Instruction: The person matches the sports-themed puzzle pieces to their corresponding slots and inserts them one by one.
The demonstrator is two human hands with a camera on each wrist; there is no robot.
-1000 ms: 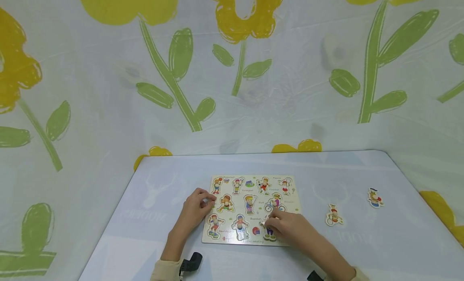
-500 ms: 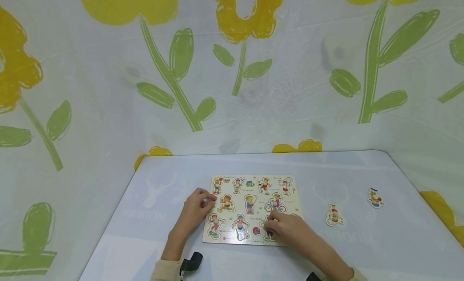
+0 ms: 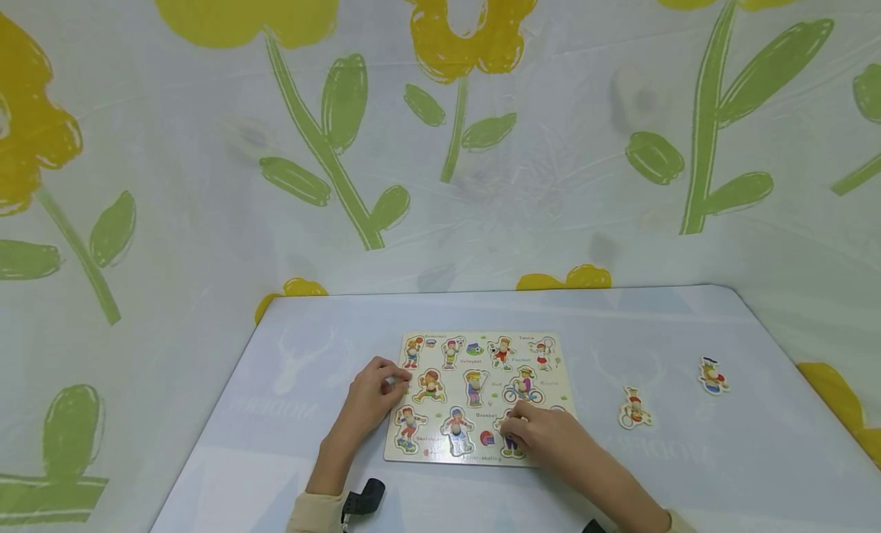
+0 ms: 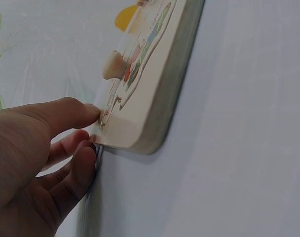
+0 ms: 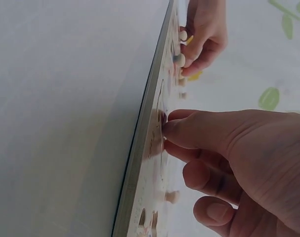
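Note:
A wooden knob puzzle board point(image 3: 443, 459) with sports figures lies on the table in the head view. My left hand point(image 3: 372, 391) pinches its left edge; in the left wrist view the thumb point(image 4: 73, 114) is on the top side, fingers at the edge. At the board's lower right, my right hand point(image 3: 551, 432) pinches the puzzle piece point(image 3: 511, 446) beside the word Baseball, largely hiding it. That piece lies at board level. In the right wrist view, the right thumb point(image 5: 189, 131) and index finger meet close over the board, with the other fingers loosely curled.
Two loose puzzle pieces lie right of the board: one with a wheel-like ring point(image 3: 634, 408) and, farther right, one in a dark cap point(image 3: 712, 375). Several knobbed pieces sit in the board. A flower-patterned curtain point(image 3: 551, 173) hangs behind the table point(image 3: 330, 319).
The puzzle piece under my right hand, which sat slightly raised and askew, now lies level in the board. My right hand has shifted very slightly; my left hand stays put.

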